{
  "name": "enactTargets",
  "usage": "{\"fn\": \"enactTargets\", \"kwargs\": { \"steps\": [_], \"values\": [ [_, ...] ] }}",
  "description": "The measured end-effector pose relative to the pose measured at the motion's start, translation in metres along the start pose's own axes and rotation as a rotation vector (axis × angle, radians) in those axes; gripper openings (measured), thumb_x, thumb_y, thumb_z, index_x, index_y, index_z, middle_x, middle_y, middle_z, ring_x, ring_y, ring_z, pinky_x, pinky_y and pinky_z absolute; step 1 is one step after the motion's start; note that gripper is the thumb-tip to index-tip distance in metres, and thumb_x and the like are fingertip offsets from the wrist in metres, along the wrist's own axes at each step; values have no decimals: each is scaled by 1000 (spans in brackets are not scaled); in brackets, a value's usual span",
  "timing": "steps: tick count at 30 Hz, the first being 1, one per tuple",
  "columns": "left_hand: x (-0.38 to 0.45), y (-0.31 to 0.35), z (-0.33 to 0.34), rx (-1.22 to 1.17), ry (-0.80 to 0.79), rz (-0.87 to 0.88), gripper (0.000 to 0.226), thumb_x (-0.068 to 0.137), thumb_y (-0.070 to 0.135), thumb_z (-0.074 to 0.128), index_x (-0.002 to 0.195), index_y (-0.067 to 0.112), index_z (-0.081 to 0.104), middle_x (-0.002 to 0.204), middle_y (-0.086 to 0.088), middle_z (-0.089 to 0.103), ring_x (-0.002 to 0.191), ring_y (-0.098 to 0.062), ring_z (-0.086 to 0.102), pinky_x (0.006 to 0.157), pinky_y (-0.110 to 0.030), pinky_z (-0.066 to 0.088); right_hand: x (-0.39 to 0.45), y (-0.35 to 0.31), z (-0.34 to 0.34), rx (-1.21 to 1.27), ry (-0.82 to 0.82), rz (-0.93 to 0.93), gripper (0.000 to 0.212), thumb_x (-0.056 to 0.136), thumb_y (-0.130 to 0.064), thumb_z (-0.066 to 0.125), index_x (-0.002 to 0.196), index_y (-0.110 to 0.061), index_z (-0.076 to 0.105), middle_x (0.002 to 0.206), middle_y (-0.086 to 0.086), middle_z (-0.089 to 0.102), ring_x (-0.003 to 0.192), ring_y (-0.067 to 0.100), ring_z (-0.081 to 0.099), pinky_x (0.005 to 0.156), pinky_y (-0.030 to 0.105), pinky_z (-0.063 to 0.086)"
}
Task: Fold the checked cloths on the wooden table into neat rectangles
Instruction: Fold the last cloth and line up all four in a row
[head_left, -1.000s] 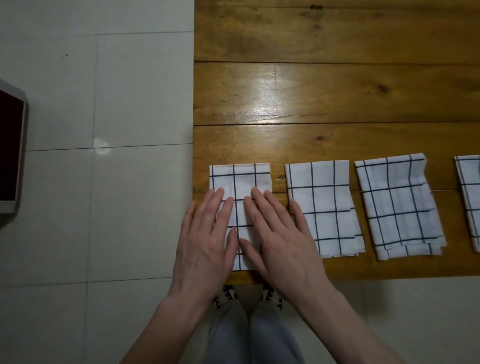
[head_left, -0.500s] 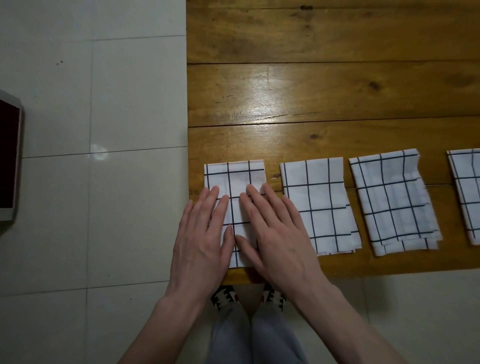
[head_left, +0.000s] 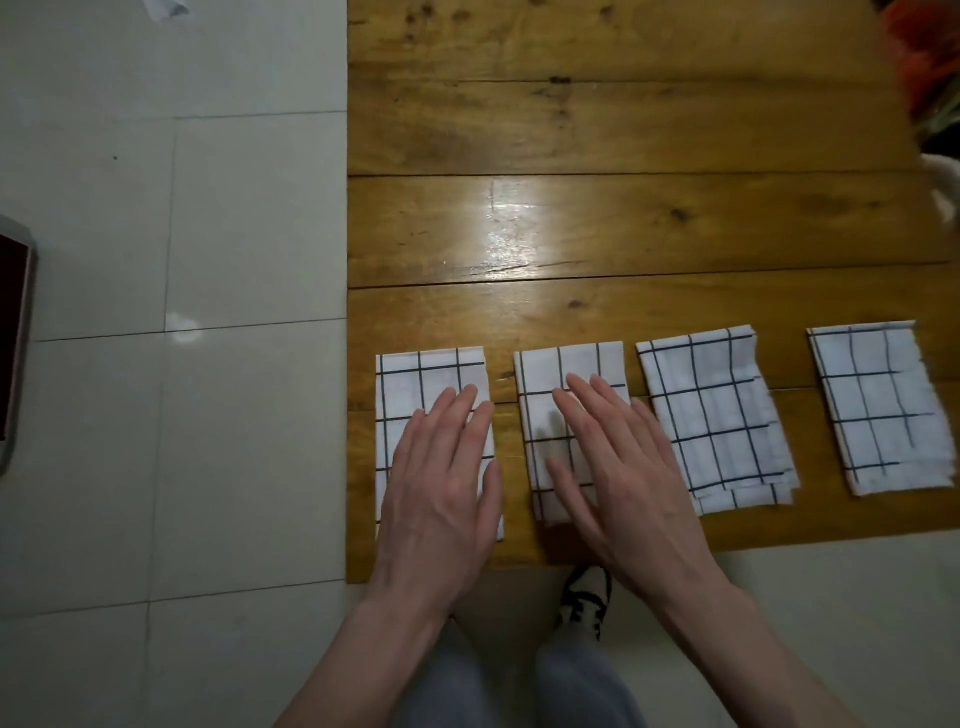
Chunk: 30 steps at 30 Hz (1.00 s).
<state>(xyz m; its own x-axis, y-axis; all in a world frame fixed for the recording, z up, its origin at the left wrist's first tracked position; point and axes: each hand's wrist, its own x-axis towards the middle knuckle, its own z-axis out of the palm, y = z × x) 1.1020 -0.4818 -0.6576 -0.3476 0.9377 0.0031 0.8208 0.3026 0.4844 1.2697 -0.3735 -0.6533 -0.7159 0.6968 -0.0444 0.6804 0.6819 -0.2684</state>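
Leftmost cloth (head_left: 415, 384) | half hidden under flat left hand (head_left: 441, 483) | right hand (head_left: 623, 467) flat, blurred

4 folded checked cloths (head_left: 717, 415), row, table edge (head_left: 675, 540)

Dim indoor light, overhead glare on the wooden table (head_left: 509, 239), blurred wide-angle edges.

My wooden plank table (head_left: 623, 223) has four folded checked cloths lined up along its near edge: leftmost cloth (head_left: 410, 384), second cloth (head_left: 540, 374), third cloth (head_left: 727, 415) and far-right cloth (head_left: 883, 410), each one apart from its neighbours.
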Motion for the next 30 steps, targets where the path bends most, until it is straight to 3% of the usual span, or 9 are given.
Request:
{"fn": "enactTargets", "kwargs": {
  "steps": [3, 13, 22, 30],
  "values": [
    [5, 22, 9, -23, -1, -14, 53, 101, 20, 57, 152, 11, 48, 160, -8, 45, 154, -21, 33, 126, -47, 29, -7, 24, -7, -39, -26, -7, 62, 107, -42, 43, 162, -16, 35, 170, 3, 31, 159, 16, 22, 130, 42, 18],
    [6, 61, 56, 150, -38, -78, 58, 100, 30, 52, 155, 12, 43, 161, -12, 44, 153, -25, 36, 123, -48, 35, -11, 66, 10, -134, -188, -55, 66, 109, -59, 23, 166, -25, 23, 172, 0, 19, 159, 18, 19, 130, 44, 17],
    [6, 76, 74, 229, 3, -132, 61, 94, 28, 63, 150, 10, 49, 156, -14, 50, 148, -28, 44, 116, -52, 42, -13, 72, 20, -194, -126, -137, 69, 104, -53, 36, 161, -15, 36, 168, 11, 31, 156, 27, 30, 125, 44, 17],
    [16, 70, 77, 224, -5, -96, 54, 102, 33, 36, 152, 11, 42, 157, -13, 47, 150, -27, 40, 120, -50, 39, -2, 72, 15, -175, -140, -112, 67, 104, -51, 38, 160, -14, 39, 167, 11, 35, 156, 26, 31, 125, 41, 17]
  ]
}}
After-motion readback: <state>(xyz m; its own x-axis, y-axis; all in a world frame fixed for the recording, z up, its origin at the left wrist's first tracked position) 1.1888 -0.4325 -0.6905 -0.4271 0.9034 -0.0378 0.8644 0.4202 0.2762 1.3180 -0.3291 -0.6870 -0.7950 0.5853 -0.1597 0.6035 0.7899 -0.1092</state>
